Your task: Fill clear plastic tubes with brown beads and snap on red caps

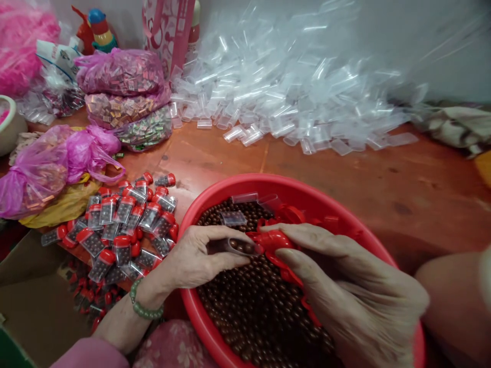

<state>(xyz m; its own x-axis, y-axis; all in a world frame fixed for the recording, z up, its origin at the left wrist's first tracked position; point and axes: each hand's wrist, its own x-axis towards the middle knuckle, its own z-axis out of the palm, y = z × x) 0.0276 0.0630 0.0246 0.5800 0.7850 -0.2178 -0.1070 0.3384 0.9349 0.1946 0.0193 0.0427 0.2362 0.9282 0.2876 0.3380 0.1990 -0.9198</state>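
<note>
My left hand (199, 255) is closed round a clear plastic tube (240, 246) with several dark brown balls inside, its mouth facing right. In my right hand (345, 286) a red plastic cap (275, 239) is pinched between thumb and fingers, right at the tube's mouth; I cannot tell whether it is seated. Both hands are above a red basin (264, 179) holding many small brown balls (253, 306). Some empty clear tubes (233, 219) and more red caps (293, 212) lie on the balls, partly hidden by my right hand.
Left of the basin lies a pile of filled, red-capped tubes (123, 209), with more in a cardboard box (34, 291) below. A large heap of clear tubes (261, 112) rests against the wall. Pink plastic bags (92, 148) of small pieces stand at the back left.
</note>
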